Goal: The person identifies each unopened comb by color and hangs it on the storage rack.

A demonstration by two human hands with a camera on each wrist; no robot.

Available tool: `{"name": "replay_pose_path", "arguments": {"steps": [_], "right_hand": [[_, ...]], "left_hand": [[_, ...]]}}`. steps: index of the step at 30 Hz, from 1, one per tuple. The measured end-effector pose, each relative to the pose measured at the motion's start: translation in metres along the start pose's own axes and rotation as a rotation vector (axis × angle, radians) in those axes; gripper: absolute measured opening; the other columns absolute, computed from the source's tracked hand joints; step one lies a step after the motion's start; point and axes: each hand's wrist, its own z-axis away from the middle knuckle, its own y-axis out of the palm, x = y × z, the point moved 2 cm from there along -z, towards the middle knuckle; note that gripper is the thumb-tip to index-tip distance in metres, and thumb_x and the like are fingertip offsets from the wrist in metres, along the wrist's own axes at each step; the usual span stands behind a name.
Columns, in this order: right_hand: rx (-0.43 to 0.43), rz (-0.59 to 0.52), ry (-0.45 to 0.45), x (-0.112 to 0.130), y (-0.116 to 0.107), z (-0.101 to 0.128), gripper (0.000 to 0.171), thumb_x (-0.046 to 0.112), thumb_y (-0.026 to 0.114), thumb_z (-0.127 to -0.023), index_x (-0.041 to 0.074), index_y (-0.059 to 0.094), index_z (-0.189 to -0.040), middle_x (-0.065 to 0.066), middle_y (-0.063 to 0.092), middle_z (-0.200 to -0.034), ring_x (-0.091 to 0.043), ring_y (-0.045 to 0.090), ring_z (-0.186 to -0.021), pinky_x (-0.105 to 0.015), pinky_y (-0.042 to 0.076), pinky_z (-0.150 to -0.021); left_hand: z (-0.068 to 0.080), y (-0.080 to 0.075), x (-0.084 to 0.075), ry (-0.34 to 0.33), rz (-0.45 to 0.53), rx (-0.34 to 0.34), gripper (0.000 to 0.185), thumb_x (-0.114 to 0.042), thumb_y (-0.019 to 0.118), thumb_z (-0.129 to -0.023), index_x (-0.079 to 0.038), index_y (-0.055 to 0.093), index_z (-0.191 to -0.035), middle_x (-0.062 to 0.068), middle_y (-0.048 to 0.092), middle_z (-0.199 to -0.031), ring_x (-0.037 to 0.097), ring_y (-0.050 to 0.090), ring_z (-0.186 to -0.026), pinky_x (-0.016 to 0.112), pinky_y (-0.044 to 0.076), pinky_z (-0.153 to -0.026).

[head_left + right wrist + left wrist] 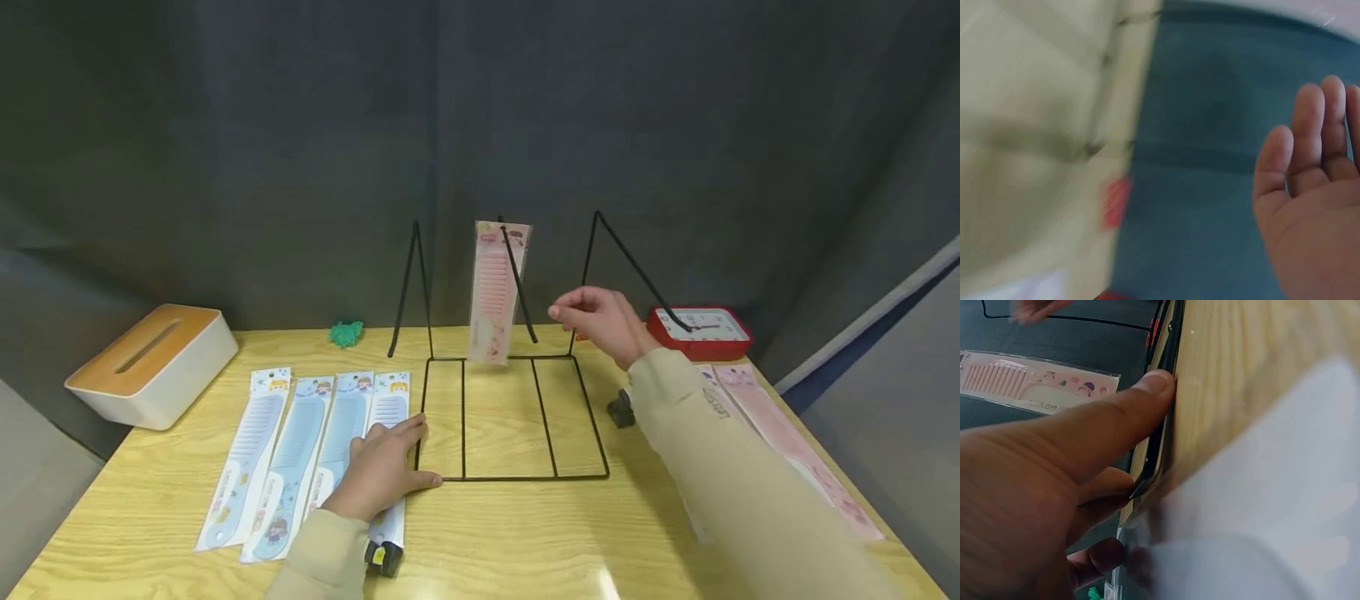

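A black wire display rack (510, 478) with three arms stands on the table. From its middle arm hangs a pink comb in clear packaging (492, 292); this packaged comb (1035, 381) also shows in the left wrist view. My left hand (382, 467) holds the rack's front left corner, thumb at the front bar and fingers at the side bar; up close, the thumb (1154, 384) touches the black bar. My right hand (603, 321) is in the air between the middle and right arms, holding nothing. Its fingers (1307, 119) look loosely bent in the right wrist view.
Several blue packaged combs (288, 458) lie left of the rack. Pink packaged combs (795, 442) lie at right, partly behind my sleeve. A tissue box (153, 367), a green clump (346, 334) and a red clock (701, 333) stand toward the back, before a dark curtain.
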Motion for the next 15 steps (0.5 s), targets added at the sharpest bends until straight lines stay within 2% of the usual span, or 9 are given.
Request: {"name": "replay_pose_path", "arguments": {"steps": [4, 6, 8, 11, 13, 15], "right_hand": [[0.011, 0.065, 0.081, -0.061, -0.025, 0.014, 0.047, 0.043, 0.069, -0.095, 0.006, 0.063, -0.122, -0.013, 0.065, -0.111, -0.028, 0.062, -0.097, -0.036, 0.052, -0.082], [-0.001, 0.096, 0.138, -0.09, -0.039, 0.02, 0.052, 0.04, 0.069, -0.095, 0.002, 0.059, -0.129, -0.014, 0.063, -0.113, -0.029, 0.061, -0.096, -0.038, 0.054, -0.081], [0.009, 0.185, 0.179, -0.115, -0.053, 0.025, 0.058, 0.038, 0.068, -0.096, -0.002, 0.053, -0.136, -0.018, 0.061, -0.116, -0.029, 0.06, -0.097, -0.042, 0.053, -0.083], [0.063, 0.306, 0.279, -0.145, -0.068, 0.029, 0.071, 0.039, 0.069, -0.094, -0.005, 0.043, -0.145, -0.027, 0.056, -0.127, -0.035, 0.055, -0.104, -0.052, 0.048, -0.092], [0.104, 0.404, 0.343, -0.16, -0.075, 0.032, 0.08, 0.044, 0.07, -0.092, -0.004, 0.038, -0.148, -0.03, 0.05, -0.138, -0.04, 0.052, -0.115, -0.06, 0.042, -0.099], [0.124, 0.453, 0.386, -0.169, -0.079, 0.033, 0.083, 0.045, 0.07, -0.09, -0.004, 0.037, -0.148, -0.033, 0.045, -0.143, -0.046, 0.047, -0.122, -0.065, 0.036, -0.104]], "left_hand": [[-0.002, 0.0, 0.002, -0.004, 0.002, -0.003, 0.081, -0.05, 0.085, -0.075, -0.014, 0.058, -0.143, -0.004, 0.044, -0.155, 0.016, 0.043, -0.094, 0.039, 0.029, -0.075], [-0.003, 0.0, 0.002, -0.003, 0.008, -0.002, 0.081, -0.05, 0.085, -0.075, -0.014, 0.058, -0.143, -0.003, 0.044, -0.155, 0.017, 0.044, -0.096, 0.04, 0.029, -0.075], [-0.003, -0.001, 0.002, -0.002, 0.011, -0.002, 0.081, -0.05, 0.084, -0.075, -0.014, 0.058, -0.143, -0.003, 0.044, -0.156, 0.018, 0.045, -0.099, 0.041, 0.03, -0.077], [-0.003, -0.001, 0.002, -0.004, 0.012, 0.0, 0.081, -0.05, 0.084, -0.075, -0.014, 0.057, -0.143, -0.003, 0.044, -0.156, 0.021, 0.047, -0.107, 0.042, 0.032, -0.079], [-0.003, -0.001, 0.002, -0.006, 0.013, 0.005, 0.081, -0.05, 0.084, -0.076, -0.014, 0.057, -0.143, -0.003, 0.043, -0.156, 0.023, 0.048, -0.112, 0.044, 0.033, -0.081], [-0.003, 0.0, 0.001, 0.002, 0.015, 0.008, 0.081, -0.049, 0.084, -0.076, -0.013, 0.057, -0.143, -0.003, 0.043, -0.156, 0.024, 0.048, -0.115, 0.045, 0.034, -0.082]]}}
